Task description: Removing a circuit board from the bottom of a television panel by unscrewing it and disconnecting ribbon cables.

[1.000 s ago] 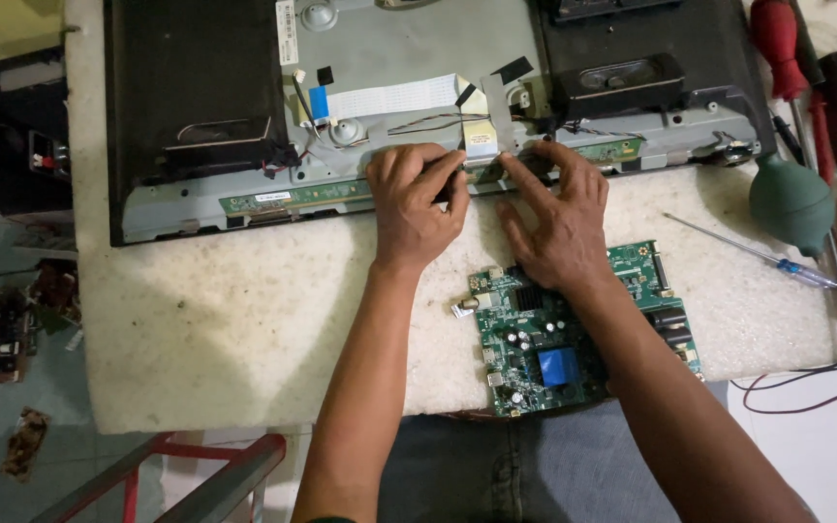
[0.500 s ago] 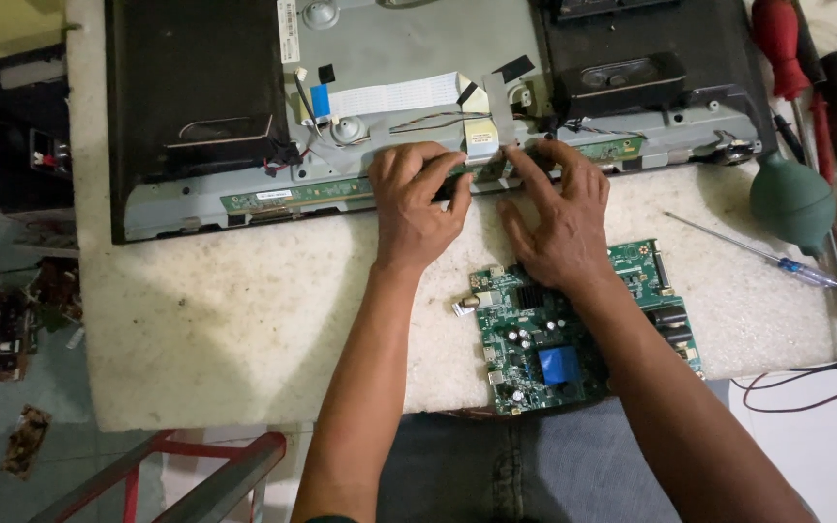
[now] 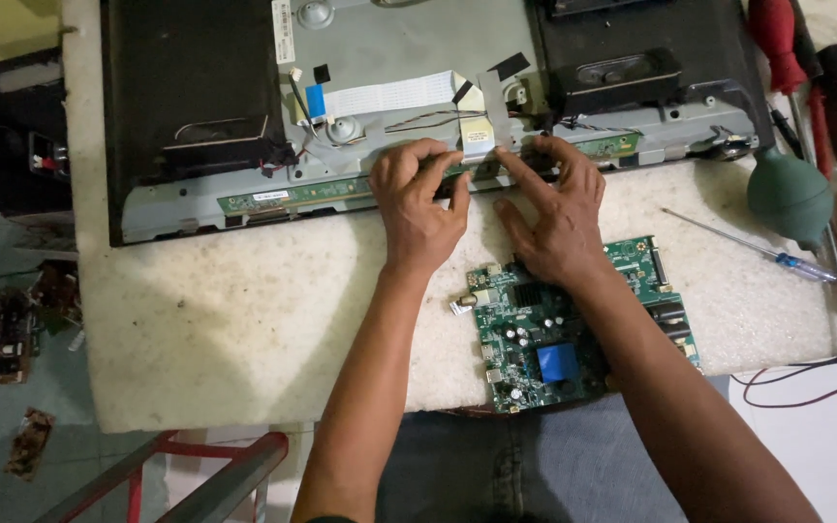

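Two hands are at work on the far half of the pad, the left hand (image 3: 422,205) and the right hand (image 3: 556,215), side by side. One opened flat-screen panel (image 3: 409,58) lies at the far side, with two black speakers in it, one on the left (image 3: 217,145) and one on the right (image 3: 622,79), and one white ribbon cable (image 3: 389,97) between them. One green circuit board (image 3: 544,339) lies near. On the right are one blue-handled screwdriver (image 3: 753,248), one green rubber blower (image 3: 789,198) and one red-handled tool (image 3: 775,31). On the floor at left sit three small boards, by my count.
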